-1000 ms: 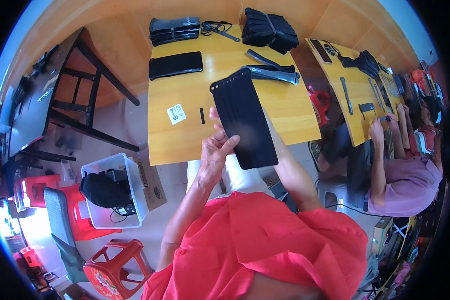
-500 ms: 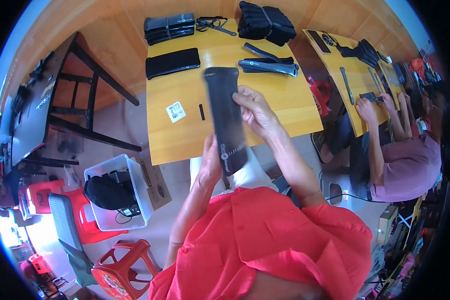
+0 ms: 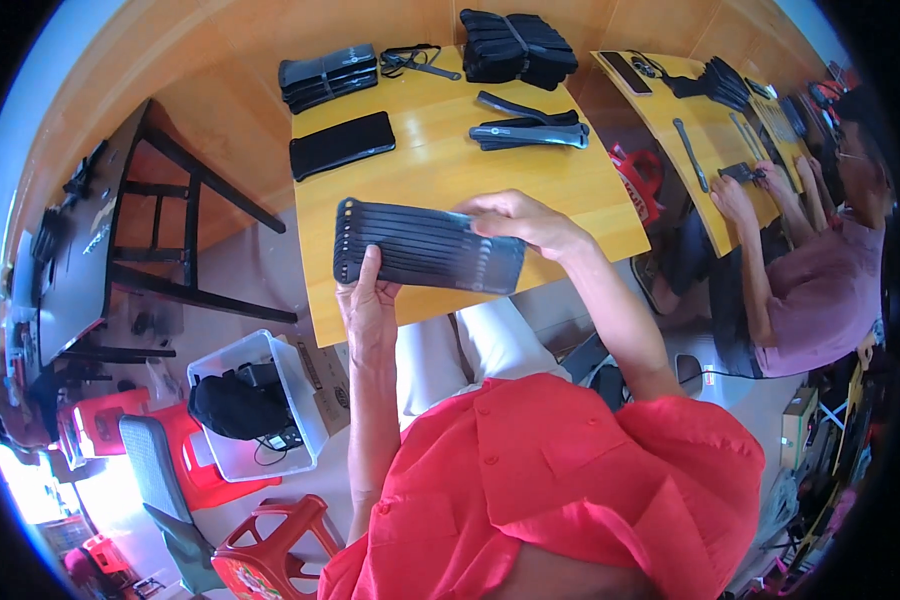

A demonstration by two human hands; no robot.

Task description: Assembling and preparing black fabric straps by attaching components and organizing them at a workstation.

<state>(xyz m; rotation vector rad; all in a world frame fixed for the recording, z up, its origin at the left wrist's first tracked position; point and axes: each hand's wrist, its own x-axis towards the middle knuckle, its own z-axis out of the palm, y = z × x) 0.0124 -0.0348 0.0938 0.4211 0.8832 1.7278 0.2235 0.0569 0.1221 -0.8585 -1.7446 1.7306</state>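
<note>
Over the near part of the yellow table (image 3: 410, 175), I hold a stack of black straps (image 3: 420, 247) level, its long side running left to right. Several narrow straps lie side by side in it, with a row of round holes at the left end. My left hand (image 3: 373, 308) grips the lower left edge, thumb on top. At the upper right end my right hand (image 3: 526, 223) closes its fingers on the stack, which looks blurred there. Beyond it on the table lie a flat black stack (image 3: 342, 146) and loose grey-and-black straps (image 3: 528, 136).
Banded black bundles (image 3: 327, 77) (image 3: 520, 48) and a thin cord (image 3: 410, 60) sit along the back edge. A clear plastic bin (image 3: 315, 410) and a red stool (image 3: 285, 535) stand left on the floor. To the right, another person (image 3: 820, 290) works at a second table (image 3: 690, 110).
The strap stack has turned from upright to lying sideways, and its fanned side now shows. My left hand moved up to its left end. The white label and black strip are now hidden.
</note>
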